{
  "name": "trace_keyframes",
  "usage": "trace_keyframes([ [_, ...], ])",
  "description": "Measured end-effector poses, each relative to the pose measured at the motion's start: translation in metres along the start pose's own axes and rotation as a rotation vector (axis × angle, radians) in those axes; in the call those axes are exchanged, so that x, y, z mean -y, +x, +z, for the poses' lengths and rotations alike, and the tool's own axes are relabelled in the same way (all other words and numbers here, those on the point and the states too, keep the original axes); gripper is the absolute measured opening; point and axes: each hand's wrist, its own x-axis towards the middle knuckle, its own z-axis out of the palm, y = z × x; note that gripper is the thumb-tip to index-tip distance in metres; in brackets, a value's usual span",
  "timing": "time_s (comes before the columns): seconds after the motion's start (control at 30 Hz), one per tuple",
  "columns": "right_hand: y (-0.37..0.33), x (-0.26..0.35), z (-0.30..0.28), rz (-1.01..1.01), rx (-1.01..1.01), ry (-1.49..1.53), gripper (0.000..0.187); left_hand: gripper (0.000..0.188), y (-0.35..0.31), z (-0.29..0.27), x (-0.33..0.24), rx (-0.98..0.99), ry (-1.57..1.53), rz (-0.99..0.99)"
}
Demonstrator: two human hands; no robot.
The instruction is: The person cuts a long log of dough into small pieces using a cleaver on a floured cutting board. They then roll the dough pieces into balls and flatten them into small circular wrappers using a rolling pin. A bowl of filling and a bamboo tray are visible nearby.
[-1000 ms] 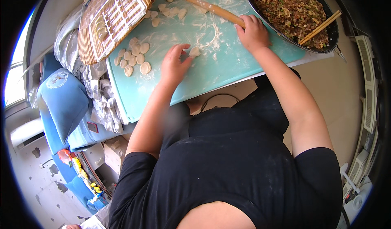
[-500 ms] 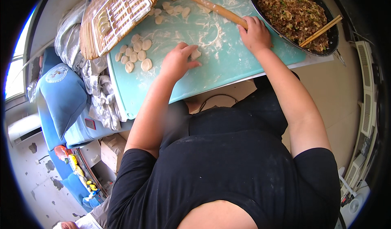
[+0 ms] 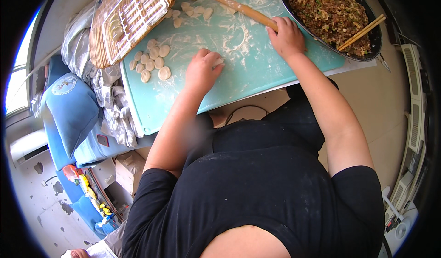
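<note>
My left hand (image 3: pixel 202 70) is closed over a small piece of dough (image 3: pixel 217 62) on the floured teal board (image 3: pixel 257 79); only part of the dough shows past the fingers. My right hand (image 3: pixel 287 38) grips the near end of a wooden rolling pin (image 3: pixel 245 11), which slants away to the upper left. Several small round dough discs (image 3: pixel 151 60) lie in a cluster left of my left hand. More dough pieces (image 3: pixel 197 11) are scattered at the far side, by the pin's tip.
A black pan of chopped filling (image 3: pixel 328 17) with chopsticks (image 3: pixel 363 33) across its rim stands at the far right. A round woven tray (image 3: pixel 98 47) with a clear plastic tray (image 3: pixel 138 14) overlaps the board's far left. Blue cushion (image 3: pixel 73 106) and grey cloth (image 3: pixel 115 97) lie left.
My left hand's fingers have closed around the dough piece, where they were spread beside it. My right hand keeps its hold on the rolling pin and has hardly moved.
</note>
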Motion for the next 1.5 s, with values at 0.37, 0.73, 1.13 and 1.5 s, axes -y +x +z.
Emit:
trace_keyframes([
  [0.37, 0.000, 0.002, -0.001, 0.020, 0.013, -0.005, 0.030, 0.029, -0.004, -0.003, 0.006, 0.001, -0.125, -0.037],
  [0.73, 0.000, -0.001, 0.003, -0.001, -0.017, 0.001, 0.031, 0.024, 0.011, -0.016, 0.002, -0.023, -0.164, -0.122],
  [1.13, -0.001, -0.003, 0.004, -0.027, -0.012, 0.021, 0.032, 0.058, 0.036, 0.030, 0.029, -0.032, 0.402, -0.027],
  [1.5, 0.000, -0.002, 0.003, -0.022, -0.005, 0.029, 0.031, 0.036, 0.031, 0.025, 0.060, -0.259, -0.253, 0.001],
])
